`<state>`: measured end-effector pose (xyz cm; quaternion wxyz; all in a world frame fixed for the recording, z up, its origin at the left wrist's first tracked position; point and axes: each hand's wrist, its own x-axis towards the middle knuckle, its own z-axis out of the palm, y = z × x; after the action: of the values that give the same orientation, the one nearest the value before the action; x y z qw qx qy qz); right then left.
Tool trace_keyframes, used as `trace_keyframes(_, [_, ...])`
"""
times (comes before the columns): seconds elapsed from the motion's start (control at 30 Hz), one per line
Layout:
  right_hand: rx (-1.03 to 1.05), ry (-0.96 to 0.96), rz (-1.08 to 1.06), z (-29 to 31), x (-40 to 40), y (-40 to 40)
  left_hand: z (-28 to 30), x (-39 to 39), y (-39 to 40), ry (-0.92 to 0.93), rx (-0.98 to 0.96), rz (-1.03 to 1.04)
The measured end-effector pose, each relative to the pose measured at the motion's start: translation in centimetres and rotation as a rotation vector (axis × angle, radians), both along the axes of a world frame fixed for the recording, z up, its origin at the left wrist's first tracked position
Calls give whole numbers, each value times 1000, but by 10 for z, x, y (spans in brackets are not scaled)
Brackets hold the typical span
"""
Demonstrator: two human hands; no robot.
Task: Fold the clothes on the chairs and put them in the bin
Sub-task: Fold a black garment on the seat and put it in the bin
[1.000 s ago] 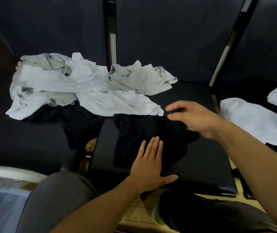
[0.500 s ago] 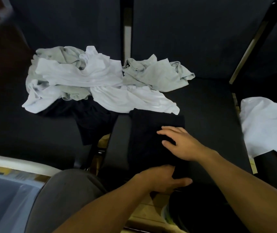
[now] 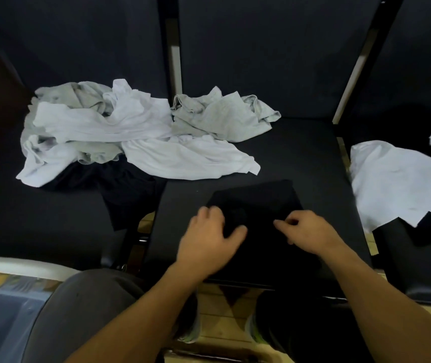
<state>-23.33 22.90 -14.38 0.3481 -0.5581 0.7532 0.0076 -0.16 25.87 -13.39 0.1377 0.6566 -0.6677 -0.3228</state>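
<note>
- black garment (image 3: 259, 203): folded into a compact dark rectangle, lying on the near half of the middle chair seat (image 3: 311, 153); soft, light cloth by its look, likely to sag and unfold if lifted by one edge only.
- left hand (image 3: 209, 237): rests on the garment's near left part, fingers curled down into the cloth and thumb spread; whether it truly grips a fold cannot be told, as the hand is blurred.
- right hand (image 3: 306, 231): on the near right part, fingertips drawn together as if pinching the fabric.
- suggested hold: both near corners, or palms slid under opposite sides, so that the layers stay stacked.
- unfolded pile (image 3: 136, 134): white and grey clothes heaped across the far left, spanning the left and middle seats, just beyond the garment but apart from it.
- dark cloth (image 3: 128, 195): hangs over the left seat's near edge.
- white garment (image 3: 397, 184): spread on the right chair.
- bin (image 3: 5, 310): near left, beside the person's knee (image 3: 83, 305); the knee lies on the likely path to it.
</note>
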Motion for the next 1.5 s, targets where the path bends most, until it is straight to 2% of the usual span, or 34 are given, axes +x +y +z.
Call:
trace_keyframes(0.13, [-96,-7,-80,-4,-13,11,-3,11,-10,139,161,164])
trace_keyframes(0.3, [-111,-17,-41,-6,1,16,-13,-1,-10,33,154,84])
trace_keyframes(0.47, [-81,107,8,-7,6,11,-15,1,-23,131,238,57])
trace_keyframes(0.57, [-91,-63,42,-7,2,10,-14,3,-25,325,263,137])
trace_keyframes(0.7, [-101,-478,-107,-6,4,9,0,3,-33,711,533,282])
trace_keyframes(0.8, [-1,-712,-219,2,1,7,7,4,-41,795,619,272])
trace_keyframes(0.9, [37,-874,-246,15,-6,10,16,8,-43,822,580,232])
trace_keyframes(1.03, [-85,-968,-273,36,-8,12,44,26,-45,870,475,179])
trace_keyframes(1.2, [-242,-933,-150,88,3,23,103,64,-32,949,425,97])
trace_keyframes(1.5, [-446,-729,186,176,25,52,193,103,26,851,254,6])
